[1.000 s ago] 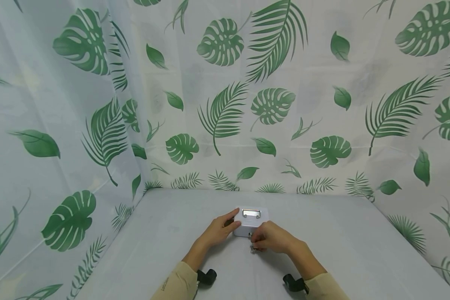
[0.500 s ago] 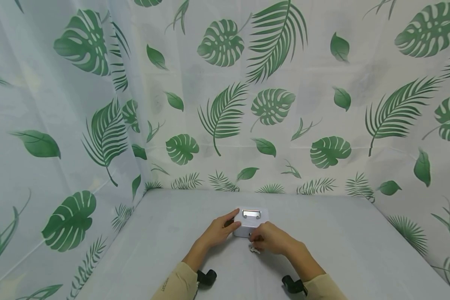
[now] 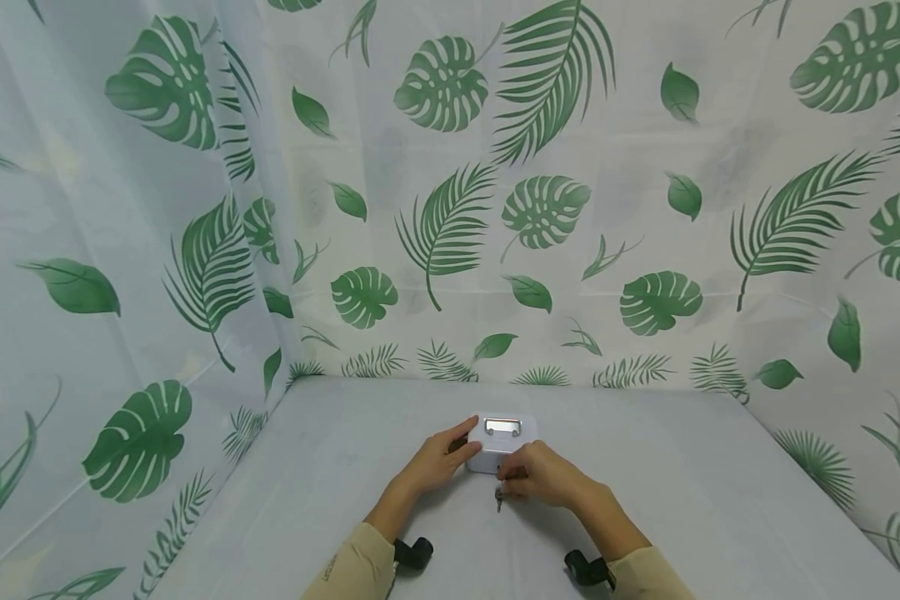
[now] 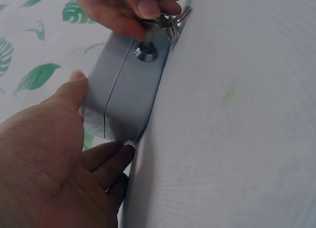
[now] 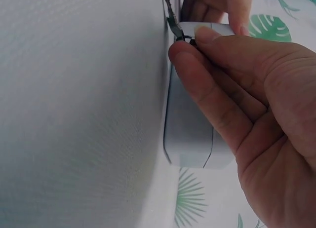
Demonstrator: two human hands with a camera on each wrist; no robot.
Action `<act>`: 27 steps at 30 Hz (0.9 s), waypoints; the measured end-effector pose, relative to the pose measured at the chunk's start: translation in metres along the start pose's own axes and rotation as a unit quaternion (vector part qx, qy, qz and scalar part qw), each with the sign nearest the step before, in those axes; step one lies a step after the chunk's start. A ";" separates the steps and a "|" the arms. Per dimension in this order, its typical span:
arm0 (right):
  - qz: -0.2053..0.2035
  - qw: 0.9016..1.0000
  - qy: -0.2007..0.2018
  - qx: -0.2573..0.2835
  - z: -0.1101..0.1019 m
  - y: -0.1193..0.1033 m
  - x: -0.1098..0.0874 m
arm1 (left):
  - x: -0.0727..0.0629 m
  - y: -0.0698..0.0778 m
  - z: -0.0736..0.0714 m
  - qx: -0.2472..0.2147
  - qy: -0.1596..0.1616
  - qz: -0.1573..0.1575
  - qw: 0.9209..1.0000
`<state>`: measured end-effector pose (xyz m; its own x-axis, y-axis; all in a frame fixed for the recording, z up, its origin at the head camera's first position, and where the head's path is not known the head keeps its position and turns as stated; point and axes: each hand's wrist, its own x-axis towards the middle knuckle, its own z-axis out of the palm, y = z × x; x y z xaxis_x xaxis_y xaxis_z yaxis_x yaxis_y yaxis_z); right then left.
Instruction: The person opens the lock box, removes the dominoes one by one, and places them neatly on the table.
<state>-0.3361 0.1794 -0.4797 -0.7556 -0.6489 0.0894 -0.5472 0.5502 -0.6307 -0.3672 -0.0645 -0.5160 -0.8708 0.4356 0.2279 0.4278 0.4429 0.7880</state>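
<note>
A small white metal cash box (image 3: 487, 461) stands on the table, a silver handle (image 3: 502, 427) on its lid. My left hand (image 3: 433, 462) holds its left side, the thumb at the lid edge and the other fingers low against the side. On the box's front is a round metal lock (image 4: 145, 54), and a key (image 4: 148, 39) stands in it. The thumb and index finger of my right hand (image 3: 551, 477) pinch that key's head, which they mostly hide. Another key (image 3: 498, 502) dangles from the ring below the fingers. The lid is down.
A white cloth (image 3: 682, 483) covers the tabletop. Leaf-printed curtains (image 3: 450, 208) rise behind it and along the left. Black wrist cameras (image 3: 414, 554) sit on both forearms, near beige sleeves (image 3: 356, 567).
My right hand has shifted slightly to the left at the lock. The loose key has swung and now hangs straight down. My left hand and the box have stayed put.
</note>
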 end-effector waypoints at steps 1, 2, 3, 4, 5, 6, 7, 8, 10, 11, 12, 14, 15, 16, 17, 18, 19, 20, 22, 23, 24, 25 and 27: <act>-0.001 1.000 0.000 -0.003 0.000 -0.001 0.000 | 0.000 0.000 0.000 0.000 0.000 0.000 1.000; -0.002 1.000 0.000 -0.008 0.000 -0.001 0.000 | 0.000 0.000 0.000 -0.001 0.000 0.001 1.000; -0.004 1.000 0.001 -0.014 0.000 -0.002 0.001 | 0.000 0.000 0.000 0.000 0.001 0.000 1.000; -0.007 1.000 0.002 -0.020 0.000 -0.003 0.001 | 0.000 0.000 0.000 0.000 0.001 0.000 1.000; -0.008 1.000 0.002 -0.026 0.000 -0.003 0.001 | 0.001 0.000 0.000 0.001 0.001 -0.001 1.000; -0.009 0.999 0.003 -0.032 0.000 -0.004 0.002 | 0.001 -0.001 0.000 0.001 0.002 -0.002 1.000; -0.008 0.999 0.003 -0.035 0.001 -0.005 0.002 | 0.001 -0.001 0.000 0.003 0.003 -0.002 1.000; -0.007 0.999 0.003 -0.038 0.001 -0.005 0.002 | 0.001 -0.001 0.000 0.003 0.003 -0.003 1.000; -0.004 0.999 0.003 -0.043 0.001 -0.007 0.002 | 0.002 -0.002 0.000 0.003 0.005 -0.005 1.000; -0.002 0.999 0.003 -0.044 0.001 -0.007 0.002 | 0.002 -0.002 0.001 0.003 0.005 -0.005 1.000; 0.000 0.999 0.003 -0.045 0.001 -0.008 0.002 | 0.002 -0.002 0.001 0.002 0.006 -0.006 1.000; 0.001 0.999 0.004 -0.047 0.001 -0.009 0.002 | 0.002 -0.002 0.001 0.000 0.006 -0.006 1.000; 0.001 0.999 0.005 -0.049 0.001 -0.009 0.002 | 0.002 -0.002 0.001 -0.001 0.006 -0.006 1.000; 0.001 0.999 0.006 -0.049 0.001 -0.009 0.002 | 0.002 -0.002 0.001 -0.001 0.006 -0.006 1.000; 0.001 0.999 0.007 -0.050 0.001 -0.009 0.002 | 0.002 -0.002 0.001 -0.001 0.006 -0.006 1.000; 0.001 0.999 0.007 -0.050 0.001 -0.009 0.002 | 0.002 -0.003 0.001 -0.001 0.006 -0.006 1.000; 0.001 0.999 0.008 -0.049 0.002 -0.009 0.002 | 0.002 -0.003 0.001 0.000 0.006 -0.006 1.000; 0.002 0.999 0.010 -0.048 0.002 -0.009 0.002 | 0.002 -0.003 0.001 0.000 0.006 -0.006 1.000; 0.002 0.999 0.011 -0.044 0.002 -0.008 0.002 | 0.002 -0.003 0.001 0.001 0.006 -0.006 1.000; 0.003 0.999 0.011 -0.042 0.003 -0.008 0.002 | 0.002 -0.003 0.001 0.002 0.006 -0.005 1.000; 0.003 0.999 0.012 -0.040 0.003 -0.008 0.002 | 0.002 -0.003 0.001 0.001 0.005 -0.005 1.000; 0.003 0.999 0.012 -0.039 0.003 -0.008 0.002 | 0.002 -0.003 0.001 0.001 0.005 -0.004 1.000; 0.004 0.999 0.013 -0.039 0.004 -0.007 0.001 | 0.002 -0.003 0.001 0.000 0.005 -0.002 1.000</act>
<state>-0.3318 0.1726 -0.4779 -0.7684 -0.6312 0.1057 -0.5669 0.5946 -0.5702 -0.3694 -0.0643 -0.5183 -0.8752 0.4258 0.2296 0.4234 0.4447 0.7893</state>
